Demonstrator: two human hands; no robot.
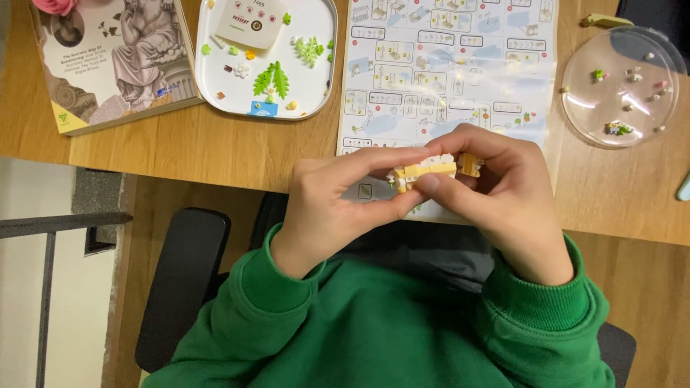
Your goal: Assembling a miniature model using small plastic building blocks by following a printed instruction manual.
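Both hands meet over the near edge of the wooden desk (215,147). My left hand (338,205) and my right hand (503,194) together pinch a small yellow and white brick model (430,169) between thumbs and fingertips. Part of the model is hidden by my fingers. Under the hands lies an unfolded instruction sheet (445,72) with step pictures. My sleeves are green.
A white tray (215,79) at the back holds green leaf pieces and several small coloured bricks, with a white packet on it. A book (115,61) lies at the far left. A clear round dish (622,86) with tiny pieces sits at the right. A black chair is below.
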